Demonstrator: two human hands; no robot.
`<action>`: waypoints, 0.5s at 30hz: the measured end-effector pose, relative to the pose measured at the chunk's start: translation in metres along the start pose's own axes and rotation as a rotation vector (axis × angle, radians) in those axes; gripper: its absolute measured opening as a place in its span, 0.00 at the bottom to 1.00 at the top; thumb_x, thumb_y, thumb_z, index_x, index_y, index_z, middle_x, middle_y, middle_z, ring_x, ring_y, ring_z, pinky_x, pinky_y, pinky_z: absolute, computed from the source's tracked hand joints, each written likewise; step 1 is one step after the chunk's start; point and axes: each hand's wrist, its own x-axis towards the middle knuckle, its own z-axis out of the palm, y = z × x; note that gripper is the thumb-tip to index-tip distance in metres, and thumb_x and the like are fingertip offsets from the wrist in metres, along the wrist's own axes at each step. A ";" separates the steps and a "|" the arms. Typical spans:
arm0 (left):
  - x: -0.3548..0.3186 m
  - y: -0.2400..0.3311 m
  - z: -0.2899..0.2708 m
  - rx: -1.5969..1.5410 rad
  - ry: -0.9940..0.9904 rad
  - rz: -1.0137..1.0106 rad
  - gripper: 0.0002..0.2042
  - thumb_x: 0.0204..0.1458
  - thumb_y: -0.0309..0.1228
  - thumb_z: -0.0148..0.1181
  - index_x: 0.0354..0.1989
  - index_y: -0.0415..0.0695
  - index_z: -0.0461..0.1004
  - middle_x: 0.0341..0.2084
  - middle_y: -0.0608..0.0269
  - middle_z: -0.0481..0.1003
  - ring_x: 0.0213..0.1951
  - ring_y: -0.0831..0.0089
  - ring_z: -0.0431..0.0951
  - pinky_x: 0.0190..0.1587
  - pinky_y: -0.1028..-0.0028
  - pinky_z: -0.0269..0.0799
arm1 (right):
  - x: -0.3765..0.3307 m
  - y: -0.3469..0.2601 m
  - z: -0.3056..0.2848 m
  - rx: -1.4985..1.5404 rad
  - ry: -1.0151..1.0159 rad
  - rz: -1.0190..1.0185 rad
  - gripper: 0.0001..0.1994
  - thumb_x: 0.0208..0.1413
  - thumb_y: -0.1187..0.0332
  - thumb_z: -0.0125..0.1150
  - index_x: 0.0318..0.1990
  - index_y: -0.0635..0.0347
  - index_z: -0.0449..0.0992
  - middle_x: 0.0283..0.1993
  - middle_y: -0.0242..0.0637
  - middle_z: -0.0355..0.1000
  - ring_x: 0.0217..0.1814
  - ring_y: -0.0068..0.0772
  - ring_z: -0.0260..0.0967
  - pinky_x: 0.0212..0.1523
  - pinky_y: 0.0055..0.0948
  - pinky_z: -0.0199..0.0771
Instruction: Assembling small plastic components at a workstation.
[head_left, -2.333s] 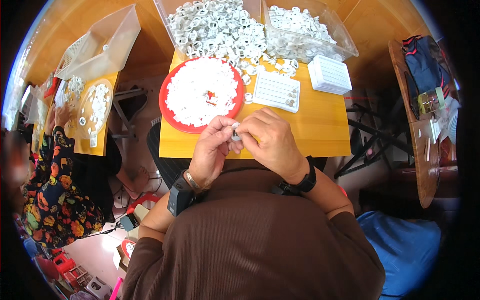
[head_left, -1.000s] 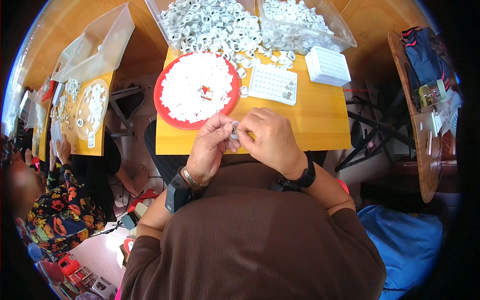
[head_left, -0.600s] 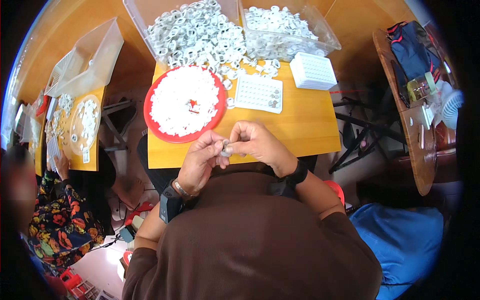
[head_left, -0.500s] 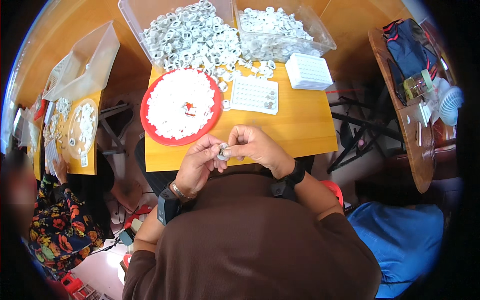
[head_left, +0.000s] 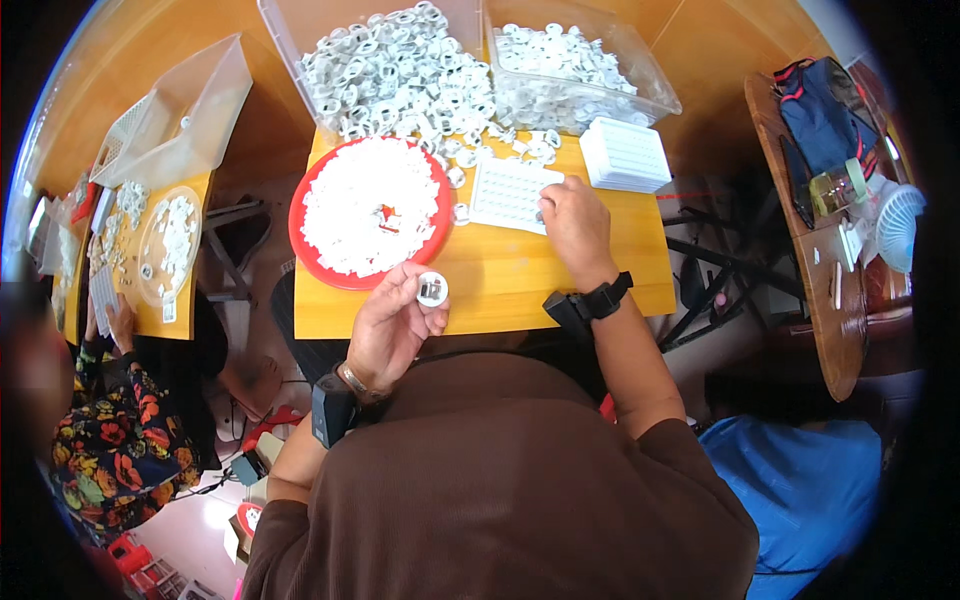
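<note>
My left hand (head_left: 393, 318), closed, pinches a small round white plastic part (head_left: 432, 289) with a dark and metallic middle, just in front of the red plate's lower right edge. My right hand (head_left: 580, 225) reaches to the right end of a white tray (head_left: 503, 195) with rows of small pockets. Its fingers are drawn together over the last pockets, covering the small grey discs there. Whatever lies between those fingertips is hidden. A red round plate (head_left: 297, 232) heaped with small white pieces stands left of the tray, a small red item on the heap.
Two clear bins, the left one (head_left: 282, 62) and the right one (head_left: 655, 88), hold many white parts at the back, some spilled before them. A stack of white trays (head_left: 625, 155) stands right. At left, a co-worker's hand (head_left: 120, 325) is at another table. A brown side table (head_left: 825, 290) stands right.
My right hand has left the part held between both hands and moved forward and right to the tray. My left hand keeps the round part, its face now turned up into view.
</note>
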 end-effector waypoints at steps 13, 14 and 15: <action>0.001 0.005 0.007 -0.060 -0.003 0.081 0.13 0.61 0.36 0.50 0.43 0.38 0.66 0.31 0.53 0.73 0.29 0.69 0.73 0.34 0.74 0.71 | 0.007 -0.031 -0.018 0.264 0.104 -0.038 0.05 0.53 0.70 0.59 0.29 0.61 0.73 0.32 0.41 0.70 0.35 0.44 0.69 0.36 0.39 0.69; 0.002 0.006 0.009 -0.037 0.008 0.096 0.13 0.61 0.36 0.50 0.44 0.38 0.66 0.31 0.54 0.73 0.30 0.69 0.73 0.34 0.74 0.71 | 0.004 -0.044 -0.028 0.466 0.106 -0.018 0.04 0.53 0.71 0.59 0.30 0.62 0.73 0.31 0.40 0.70 0.34 0.43 0.70 0.35 0.37 0.69; 0.005 0.006 0.010 -0.013 0.023 0.113 0.13 0.61 0.36 0.50 0.45 0.38 0.65 0.32 0.54 0.73 0.30 0.69 0.74 0.35 0.73 0.71 | 0.000 -0.056 -0.029 0.601 0.077 -0.048 0.03 0.52 0.73 0.59 0.31 0.62 0.73 0.31 0.40 0.71 0.34 0.42 0.70 0.35 0.35 0.70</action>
